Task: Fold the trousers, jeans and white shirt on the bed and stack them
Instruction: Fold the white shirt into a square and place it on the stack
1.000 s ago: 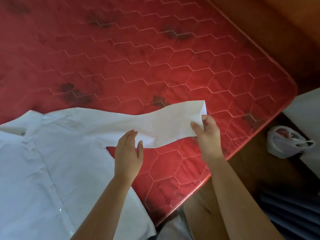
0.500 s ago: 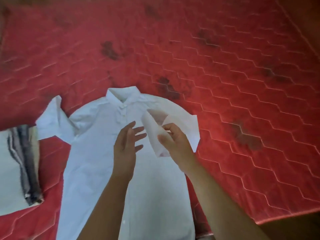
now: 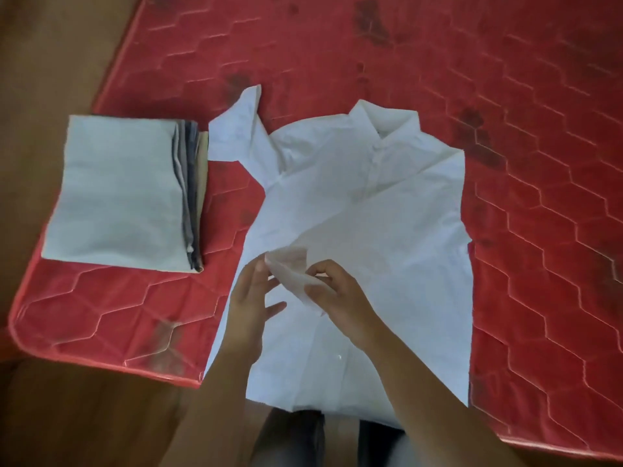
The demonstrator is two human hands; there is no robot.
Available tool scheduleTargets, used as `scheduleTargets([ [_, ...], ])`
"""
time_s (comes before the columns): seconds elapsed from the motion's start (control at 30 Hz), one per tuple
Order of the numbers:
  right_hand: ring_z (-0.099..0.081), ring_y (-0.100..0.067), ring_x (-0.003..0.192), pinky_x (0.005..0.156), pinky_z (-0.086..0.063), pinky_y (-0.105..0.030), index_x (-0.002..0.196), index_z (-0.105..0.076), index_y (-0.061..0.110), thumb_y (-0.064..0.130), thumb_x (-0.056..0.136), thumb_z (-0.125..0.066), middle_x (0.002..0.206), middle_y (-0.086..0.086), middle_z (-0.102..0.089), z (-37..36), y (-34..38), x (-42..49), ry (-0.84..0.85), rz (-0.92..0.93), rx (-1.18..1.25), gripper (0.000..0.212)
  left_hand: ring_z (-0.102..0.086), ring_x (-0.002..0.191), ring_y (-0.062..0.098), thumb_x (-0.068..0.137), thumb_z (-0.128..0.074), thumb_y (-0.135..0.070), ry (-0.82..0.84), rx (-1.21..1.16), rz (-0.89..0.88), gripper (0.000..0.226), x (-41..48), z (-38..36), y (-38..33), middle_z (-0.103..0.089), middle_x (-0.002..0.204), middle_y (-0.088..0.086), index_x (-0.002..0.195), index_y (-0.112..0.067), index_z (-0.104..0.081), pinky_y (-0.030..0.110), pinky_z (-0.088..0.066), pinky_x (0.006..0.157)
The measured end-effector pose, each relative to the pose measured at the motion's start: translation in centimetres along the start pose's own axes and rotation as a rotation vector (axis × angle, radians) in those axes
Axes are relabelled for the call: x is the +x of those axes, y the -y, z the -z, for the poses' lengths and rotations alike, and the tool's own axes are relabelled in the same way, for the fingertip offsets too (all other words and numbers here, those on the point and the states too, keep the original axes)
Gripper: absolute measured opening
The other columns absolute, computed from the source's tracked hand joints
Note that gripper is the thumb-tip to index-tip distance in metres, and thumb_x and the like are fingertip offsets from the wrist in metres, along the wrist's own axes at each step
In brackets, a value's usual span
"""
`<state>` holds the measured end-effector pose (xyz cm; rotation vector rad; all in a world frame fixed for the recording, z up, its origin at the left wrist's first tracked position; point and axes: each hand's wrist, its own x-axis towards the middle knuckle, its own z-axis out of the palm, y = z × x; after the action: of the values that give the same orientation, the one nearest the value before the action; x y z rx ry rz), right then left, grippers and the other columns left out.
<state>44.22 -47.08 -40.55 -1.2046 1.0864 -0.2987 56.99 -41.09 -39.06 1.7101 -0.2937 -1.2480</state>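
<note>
At the near edge the person's legs (image 3: pixel 303 439) in dark cloth are standing on a brown wooden floor (image 3: pixel 84 416), right against the foot of the bed (image 3: pixel 522 106), whose red quilted cover is showing a hexagon pattern and some dark stains. Just above them both hands are working over the lower front of the white shirt (image 3: pixel 404 237), close together but not touching each other. The right hand (image 3: pixel 337 294) is pinching the end of one sleeve (image 3: pixel 290 267) between thumb and curled fingers, lifting it so that the sleeve is lying folded in across the shirt's front. The left hand (image 3: pixel 251 298) is holding nothing, its fingers straight and spread, their tips reaching the lifted cuff; whether they are touching it is not clear. The shirt is lying flat on the bed, buttoned side up, its hem hanging slightly over the near edge and its collar (image 3: pixel 384 124) pointing away from the person. The other sleeve (image 3: pixel 236 133) is sticking out to the left, bent upward. Beside it, near the bed's left corner, a folded stack (image 3: pixel 118 197) is sitting, pale grey on top with darker blue-grey layers showing along its right edge.
</note>
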Motion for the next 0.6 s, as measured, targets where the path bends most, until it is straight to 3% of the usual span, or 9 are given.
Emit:
scheduleTargets([
  [0.07,-0.059,-0.016,0.089,0.07,-0.047,-0.026,0.091,-0.052,0.027,0.027,0.087,-0.056,0.09,0.009,-0.058,-1.9,-0.9,0.6,0.015,-0.036,-0.008,0.006,-0.06,0.108,0.011,0.091,-0.041,-0.046,-0.05,-0.014,0.023,0.04,0.1,1.6,1.1,-0.062,0.119,-0.003,0.123,-0.026,-0.053,0.042,-0.052,0.086],
  [0.2,-0.056,-0.008,0.082,0.068,-0.046,-0.018,0.091,-0.054,0.028,0.018,0.089,-0.057,0.089,0.011,-0.057,-3.2,-2.8,1.7,0.005,-0.106,0.018,0.01,-0.057,0.111,0.01,0.094,-0.04,-0.042,-0.097,0.002,0.046,0.028,0.4,2.6,3.0,-0.06,0.12,-0.006,0.118,-0.034,-0.053,0.039,-0.047,0.09],
  [0.33,-0.056,-0.01,0.081,0.066,-0.044,-0.019,0.086,-0.058,0.029,0.03,0.073,-0.057,0.088,0.007,-0.059,-2.2,-3.9,2.7,-0.022,-0.143,0.103,0.013,-0.056,0.112,0.011,0.095,-0.039,-0.04,-0.129,0.069,0.061,0.03,1.6,1.6,4.4,-0.057,0.125,-0.006,0.122,-0.034,-0.05,0.038,-0.044,0.095],
  [0.47,-0.055,-0.015,0.079,0.066,-0.044,-0.03,0.082,-0.061,0.028,0.025,0.069,-0.056,0.082,0.006,-0.061,0.9,-5.0,4.4,-0.13,-0.172,0.152,0.014,-0.055,0.112,0.009,0.095,-0.043,-0.032,-0.162,0.179,0.017,0.027,3.1,-0.7,5.5,-0.056,0.127,-0.006,0.121,-0.032,-0.052,0.032,-0.041,0.1],
  [0.53,-0.056,-0.016,0.078,0.065,-0.045,-0.031,0.081,-0.06,0.029,0.018,0.076,-0.061,0.079,0.005,-0.061,3.5,-5.6,5.3,-0.212,-0.168,0.142,0.012,-0.052,0.108,0.005,0.096,-0.045,-0.026,-0.185,0.304,-0.021,0.028,4.1,-2.6,6.1,-0.055,0.126,-0.005,0.123,-0.028,-0.053,0.022,-0.038,0.094],
  [0.6,-0.056,-0.019,0.079,0.067,-0.046,-0.033,0.08,-0.059,0.029,0.007,0.084,-0.059,0.078,0.002,-0.061,6.6,-6.3,6.3,-0.295,-0.169,0.126,0.023,-0.05,0.11,0.007,0.095,-0.045,-0.023,-0.205,0.45,-0.091,0.031,5.1,-4.7,6.8,-0.053,0.127,-0.003,0.126,-0.021,-0.052,0.02,-0.036,0.092],
])
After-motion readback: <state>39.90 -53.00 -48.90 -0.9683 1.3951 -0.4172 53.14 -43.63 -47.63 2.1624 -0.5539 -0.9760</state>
